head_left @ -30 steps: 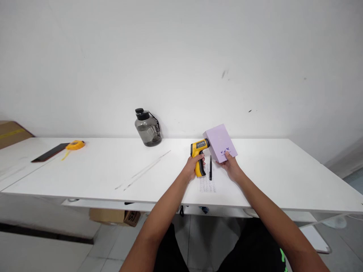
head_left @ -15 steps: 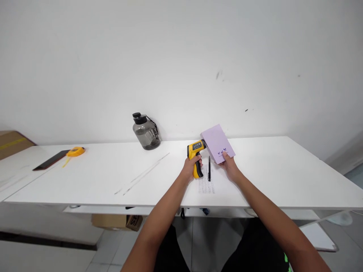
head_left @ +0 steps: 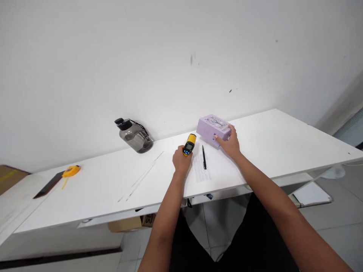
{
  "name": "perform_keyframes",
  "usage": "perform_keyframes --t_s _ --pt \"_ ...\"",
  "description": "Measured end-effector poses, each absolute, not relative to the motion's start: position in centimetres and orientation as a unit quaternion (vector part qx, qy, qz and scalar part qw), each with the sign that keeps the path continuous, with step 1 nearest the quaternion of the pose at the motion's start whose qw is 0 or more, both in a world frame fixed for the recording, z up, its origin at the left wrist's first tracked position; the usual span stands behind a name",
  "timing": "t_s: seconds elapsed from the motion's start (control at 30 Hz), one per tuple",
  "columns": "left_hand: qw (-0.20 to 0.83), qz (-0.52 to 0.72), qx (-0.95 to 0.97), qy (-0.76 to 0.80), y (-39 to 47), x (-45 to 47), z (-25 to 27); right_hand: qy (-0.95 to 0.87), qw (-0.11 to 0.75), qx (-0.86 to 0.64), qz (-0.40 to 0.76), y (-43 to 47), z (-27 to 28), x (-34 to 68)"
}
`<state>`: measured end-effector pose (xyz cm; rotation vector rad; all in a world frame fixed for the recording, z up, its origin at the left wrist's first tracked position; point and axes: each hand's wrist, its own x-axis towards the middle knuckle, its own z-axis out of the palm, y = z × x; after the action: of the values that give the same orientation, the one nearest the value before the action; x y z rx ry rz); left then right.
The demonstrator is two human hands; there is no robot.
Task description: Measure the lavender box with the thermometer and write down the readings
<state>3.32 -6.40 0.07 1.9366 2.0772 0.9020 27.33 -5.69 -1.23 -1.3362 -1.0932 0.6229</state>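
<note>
My left hand [head_left: 182, 160] is wrapped round the grip of a yellow and black infrared thermometer [head_left: 189, 144]; its small screen and blue buttons face up toward me. My right hand [head_left: 231, 143] holds a lilac box [head_left: 211, 130] by its near right end, thumb on the side with small dark purple marks. A tree-like drawing shows on the box's top face. Between the hands, a black pen [head_left: 204, 156] lies on a sheet of paper [head_left: 202, 174] covered in handwriting.
A grey see-through water jug [head_left: 136, 136] with a black lid stands by the wall. On the left lie an orange tape measure [head_left: 71, 171] and a dark flat strip [head_left: 48, 185]. The white table [head_left: 283, 143] has its front edge near my forearms; cardboard boxes [head_left: 124, 224] sit below.
The lilac box has been turned, so its drawn face now points upward. The thermometer has swung from side-on to pointing away from me. My view has tilted and shifted.
</note>
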Motion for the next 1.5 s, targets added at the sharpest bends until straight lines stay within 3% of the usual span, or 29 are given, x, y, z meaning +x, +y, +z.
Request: perform_keyframes --t_s 0.13,0.53,0.77,1.0,1.23,1.33,1.5 --pt "0.069 0.286 0.631 0.718 -6.1 2.9 0.4 -0.480 0.548 -0.652 0.209 -5.6 -1.2 27.3" --pt "0.040 0.212 0.631 0.745 -5.5 1.9 0.5 -0.455 0.521 -0.706 0.151 -4.9 -2.0 28.4" --pt "0.000 0.172 0.618 0.767 -5.5 2.2 0.1 -0.513 0.450 -0.727 0.081 -4.8 -2.6 27.9" --pt "-0.011 0.182 0.612 0.770 -5.2 1.6 -0.2 -0.704 0.387 -0.594 -0.054 -6.6 -1.4 25.4" --pt "0.002 0.197 0.609 0.768 -5.3 2.1 0.2 -0.856 0.326 -0.396 0.063 -6.7 -2.8 22.3" --pt "0.003 0.186 0.620 0.762 -5.4 2.2 0.2 -0.876 0.283 -0.378 0.095 -6.4 -3.6 22.5" --pt "-0.015 0.166 0.634 0.756 -5.5 2.3 0.0 -0.875 0.295 -0.374 0.081 -6.7 -3.7 22.2"
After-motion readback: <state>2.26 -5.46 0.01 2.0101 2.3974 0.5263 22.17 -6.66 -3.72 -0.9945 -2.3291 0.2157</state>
